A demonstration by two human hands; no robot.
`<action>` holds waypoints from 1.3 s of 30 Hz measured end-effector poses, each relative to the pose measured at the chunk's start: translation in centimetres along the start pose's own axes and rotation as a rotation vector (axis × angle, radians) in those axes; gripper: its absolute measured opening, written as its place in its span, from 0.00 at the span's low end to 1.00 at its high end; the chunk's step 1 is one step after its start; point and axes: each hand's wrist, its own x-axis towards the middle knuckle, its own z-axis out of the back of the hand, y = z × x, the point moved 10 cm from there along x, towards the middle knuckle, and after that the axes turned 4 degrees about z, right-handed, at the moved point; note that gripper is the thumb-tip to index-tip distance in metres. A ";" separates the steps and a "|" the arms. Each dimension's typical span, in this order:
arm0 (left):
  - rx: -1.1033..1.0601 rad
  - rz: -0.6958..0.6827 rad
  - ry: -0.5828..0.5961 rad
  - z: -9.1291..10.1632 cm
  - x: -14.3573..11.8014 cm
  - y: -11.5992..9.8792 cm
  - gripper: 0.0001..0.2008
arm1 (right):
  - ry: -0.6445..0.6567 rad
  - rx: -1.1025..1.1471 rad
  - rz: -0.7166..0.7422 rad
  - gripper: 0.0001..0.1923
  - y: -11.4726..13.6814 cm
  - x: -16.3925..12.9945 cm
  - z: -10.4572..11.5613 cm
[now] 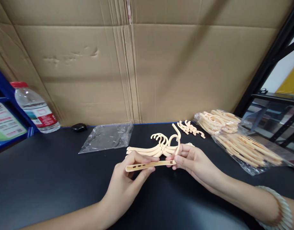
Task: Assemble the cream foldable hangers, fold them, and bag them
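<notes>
A: What lies around the grip?

B: Behind it, a cardboard wall (147,64). Under it, the black table (53,179). Right of it, a bag of hangers (238,140); behind and left, an empty plastic bag (106,137), and further left a water bottle (34,108).

A: And the grip itself?

B: The left hand (130,179) pinches the left end of a peach hanger (149,165); the right hand (192,159) pinches its right end by the hook. Just behind lies a stack of hangers (154,147), with loose hooks (190,127) beyond.
</notes>
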 end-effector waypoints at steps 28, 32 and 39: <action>-0.205 0.253 -0.028 -0.3 0.3 1.5 0.05 | -0.008 -0.099 0.151 0.13 1.8 -0.5 -1.1; -0.262 0.344 -0.023 -0.4 0.3 2.3 0.08 | 0.051 -0.120 0.127 0.12 1.6 -0.6 -1.8; -0.427 0.429 0.087 -2.7 -0.9 2.9 0.18 | 0.078 -0.217 0.142 0.15 1.4 -0.7 -2.7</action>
